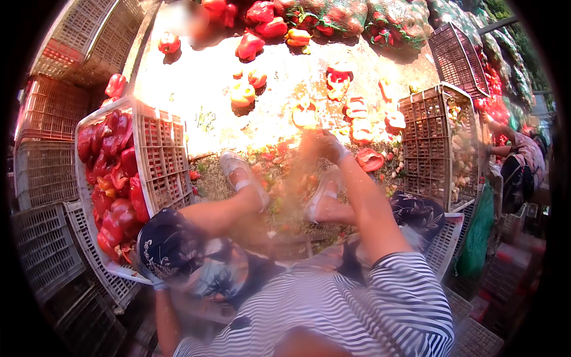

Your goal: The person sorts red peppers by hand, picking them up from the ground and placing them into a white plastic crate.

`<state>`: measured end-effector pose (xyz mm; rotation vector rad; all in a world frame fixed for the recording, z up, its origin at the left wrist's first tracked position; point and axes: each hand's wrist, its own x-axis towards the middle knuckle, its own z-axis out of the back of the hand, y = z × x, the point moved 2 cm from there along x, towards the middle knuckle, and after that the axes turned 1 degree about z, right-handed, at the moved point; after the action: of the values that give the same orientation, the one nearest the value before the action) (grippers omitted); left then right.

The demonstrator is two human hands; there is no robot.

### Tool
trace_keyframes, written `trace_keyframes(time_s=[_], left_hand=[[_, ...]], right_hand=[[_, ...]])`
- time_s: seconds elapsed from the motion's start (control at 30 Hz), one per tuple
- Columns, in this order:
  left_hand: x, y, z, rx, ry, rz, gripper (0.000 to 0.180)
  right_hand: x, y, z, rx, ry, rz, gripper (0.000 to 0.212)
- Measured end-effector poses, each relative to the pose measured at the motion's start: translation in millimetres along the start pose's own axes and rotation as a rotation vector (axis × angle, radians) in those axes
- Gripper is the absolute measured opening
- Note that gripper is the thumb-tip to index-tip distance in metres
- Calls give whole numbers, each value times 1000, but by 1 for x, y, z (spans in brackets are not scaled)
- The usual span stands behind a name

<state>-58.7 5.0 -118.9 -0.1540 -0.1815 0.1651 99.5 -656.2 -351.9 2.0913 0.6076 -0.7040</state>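
with the right hand (331, 146) near a sunlit pepper (304, 113) right of the filled crate (141, 160) and the left hand (156, 280) by its near corner, i couldn't tell if either's fingers were closed, so slow, gentle handling seemed wise.

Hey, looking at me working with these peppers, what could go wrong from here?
Red peppers are heaped in the left crate, so a bump from the left knee close beside it might spill some. Pepper scraps litter the ground around the pale shoes, so footing could be slippery. Glare washes out the surface beyond the right hand, so a reach there might be misjudged.
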Motion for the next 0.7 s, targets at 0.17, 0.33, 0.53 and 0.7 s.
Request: trace_keyframes(time_s=[0.17,0.33,0.53,0.7], left_hand=[[3,9,7,-78,-37,61,38],[21,-19,61,25,-227,116,37],[68,-198,124,-945,-26,6,45],[53,-299,94,-1106,282,-427,69]], right_hand=[[-48,9,-79,405,311,-10,55],[-121,34,-176,251,437,242,53],[-148,50,-203,-373,608,402,48],[-114,20,-231,-895,997,498,41]])
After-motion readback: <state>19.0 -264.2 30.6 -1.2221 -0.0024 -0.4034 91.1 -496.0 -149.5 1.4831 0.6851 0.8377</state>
